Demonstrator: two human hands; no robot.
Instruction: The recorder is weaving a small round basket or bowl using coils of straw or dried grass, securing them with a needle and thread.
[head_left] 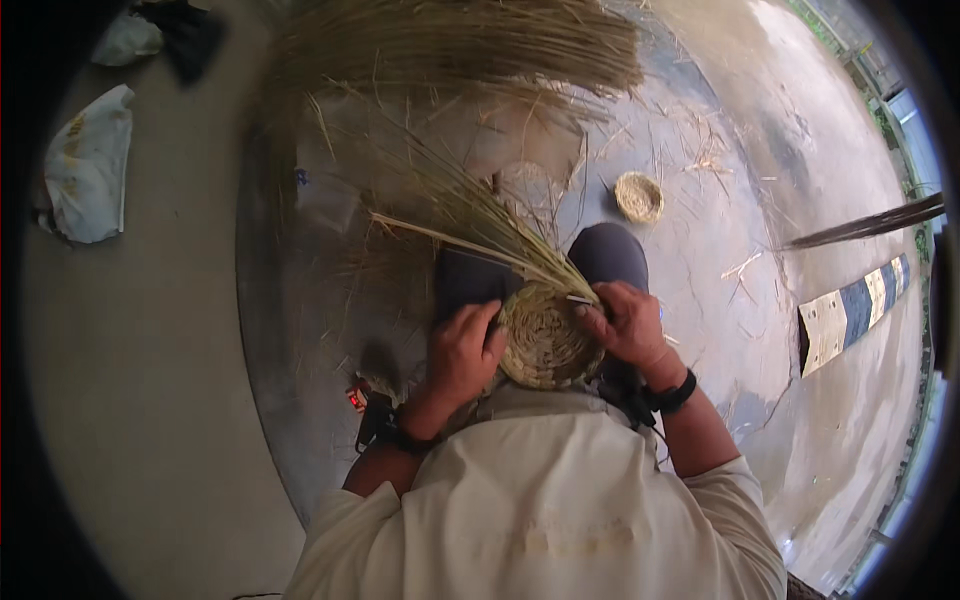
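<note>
While the round basket (550,345) sits in the person's lap, with the two knees (608,254) just beyond it, we see its loose stalks (533,250) fanning away from its far right rim. The left hand (466,352) grips the basket's left edge between thumb and fingers. The right hand (632,322) pinches the basket's far right rim where the stalks gather; a slim white strip (582,299) pokes out there, and we cannot tell what it is.

We think the pinch is the weak point: if the right thumb eases, the springy stalks could spread and the rim beside them could loosen. Because the fan reaches far past the basket, its long ends could also snag on the straw heap (450,45) well beyond it and tug the rim out of round. Should the left hand press harder than the right, we judge that the basket could tip or twist on the lap. Dry stalks may crack if bent sharply at the basket's edge. The small basket (638,197), on the floor beyond and to the right of the first, looks safely apart.
</note>
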